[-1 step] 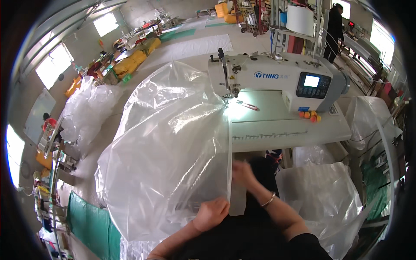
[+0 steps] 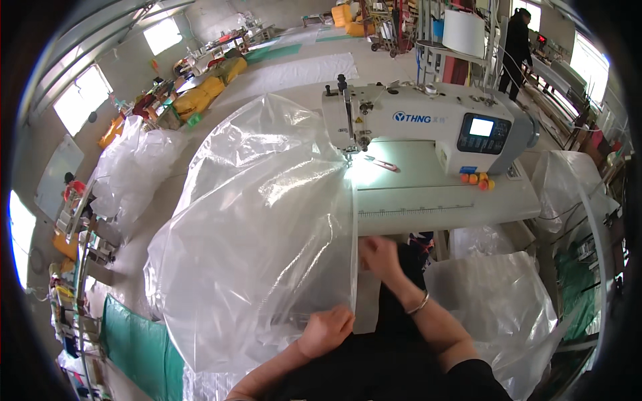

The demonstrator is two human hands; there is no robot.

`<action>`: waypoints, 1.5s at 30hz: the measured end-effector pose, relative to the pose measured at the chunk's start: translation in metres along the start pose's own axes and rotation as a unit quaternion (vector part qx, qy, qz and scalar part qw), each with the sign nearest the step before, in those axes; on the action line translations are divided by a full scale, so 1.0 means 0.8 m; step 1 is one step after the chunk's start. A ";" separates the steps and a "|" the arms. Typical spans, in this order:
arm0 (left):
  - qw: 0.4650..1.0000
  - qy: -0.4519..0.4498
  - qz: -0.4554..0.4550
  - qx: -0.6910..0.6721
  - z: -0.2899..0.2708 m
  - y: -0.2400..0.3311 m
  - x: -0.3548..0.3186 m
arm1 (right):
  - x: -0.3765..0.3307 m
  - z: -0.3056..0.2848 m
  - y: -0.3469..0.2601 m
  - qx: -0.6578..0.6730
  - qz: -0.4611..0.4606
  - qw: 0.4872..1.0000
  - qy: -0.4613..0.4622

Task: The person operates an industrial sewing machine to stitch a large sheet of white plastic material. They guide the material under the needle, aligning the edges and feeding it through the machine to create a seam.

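Observation:
A large clear plastic sheet (image 2: pixel 261 220) spreads left of the sewing machine (image 2: pixel 414 113), its straight right edge running from under the lit needle area down to my body. My left hand (image 2: pixel 328 331) is closed on that edge near its lower end. Higher along the same edge, my right hand (image 2: pixel 381 259) is below the machine bed, fingers curled in beside the plastic; what they hold, if anything, is hidden. On the machine bed (image 2: pixel 421 194) a small pair of thread snips (image 2: pixel 381 163) lies right of the needle.
Small orange and yellow pieces (image 2: pixel 478 179) sit on the bed under the display. A white thread cone (image 2: pixel 463 32) stands behind. More clear plastic (image 2: pixel 495 301) lies to my right, and a bundled heap (image 2: pixel 137 167) at left. Another person (image 2: pixel 515 50) stands far right.
My right hand, blurred a moment earlier, shows sharper and slightly higher beside the sheet edge. My left hand keeps its place; the plastic's left side has shifted slightly left.

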State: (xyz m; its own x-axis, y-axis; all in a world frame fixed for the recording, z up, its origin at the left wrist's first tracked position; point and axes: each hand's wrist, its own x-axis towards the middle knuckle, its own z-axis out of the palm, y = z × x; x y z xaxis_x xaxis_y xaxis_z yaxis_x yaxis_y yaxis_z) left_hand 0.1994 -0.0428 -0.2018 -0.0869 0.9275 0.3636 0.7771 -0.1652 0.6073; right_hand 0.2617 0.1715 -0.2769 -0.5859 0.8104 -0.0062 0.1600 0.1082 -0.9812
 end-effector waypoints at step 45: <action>0.982 -0.106 -0.149 -0.047 -0.026 -0.081 0.194 | 0.072 -0.023 -0.078 -0.407 -0.142 0.902 -0.018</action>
State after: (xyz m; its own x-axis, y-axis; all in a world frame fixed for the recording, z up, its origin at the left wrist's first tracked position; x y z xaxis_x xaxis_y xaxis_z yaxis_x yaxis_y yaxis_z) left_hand 0.1227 0.1049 -0.1697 -0.1625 0.9867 0.0096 0.6744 0.1039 0.7310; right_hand 0.2324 0.2217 -0.2123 -0.7184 0.6653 0.2030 0.5212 0.7081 -0.4764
